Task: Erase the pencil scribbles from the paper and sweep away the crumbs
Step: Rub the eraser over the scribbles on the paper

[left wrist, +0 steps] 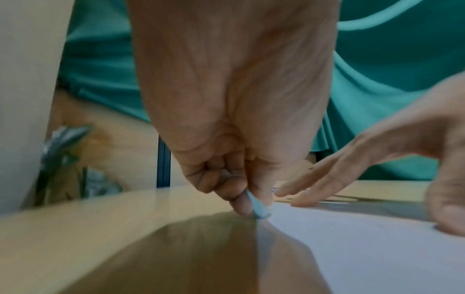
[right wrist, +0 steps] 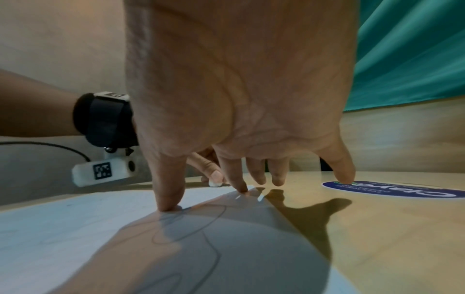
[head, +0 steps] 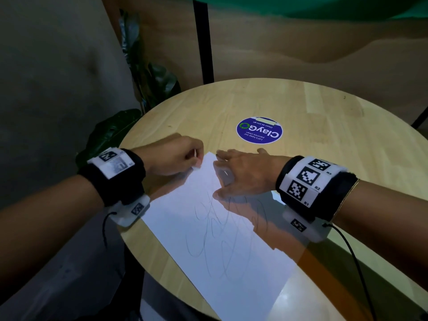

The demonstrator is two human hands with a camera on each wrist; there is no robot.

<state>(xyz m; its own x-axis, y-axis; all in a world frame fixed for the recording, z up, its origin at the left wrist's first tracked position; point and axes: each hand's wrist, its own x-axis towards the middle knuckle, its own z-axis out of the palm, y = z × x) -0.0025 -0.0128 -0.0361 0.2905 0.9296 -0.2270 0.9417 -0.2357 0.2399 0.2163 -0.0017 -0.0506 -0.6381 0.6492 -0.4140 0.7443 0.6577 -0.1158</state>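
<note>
Pinching small white eraser (head: 196, 163) between thumb and curled fingers, left hand (head: 172, 158) sits at paper's far left corner, eraser tip touching sheet edge. Paper (head: 222, 258) lies skewed on round wooden table (head: 324, 117), near corner reaching table's near edge. Right hand (head: 245, 170) spread flat, fingers splayed; thumb and index finger pressing paper's far end, other fingertips over table beyond paper's edge. Pencil scribbles (head: 222, 232) cover sheet's middle, intact. Blue round sticker (head: 259, 130) at table centre, beyond both hands. Crumbs: cannot tell.
</note>
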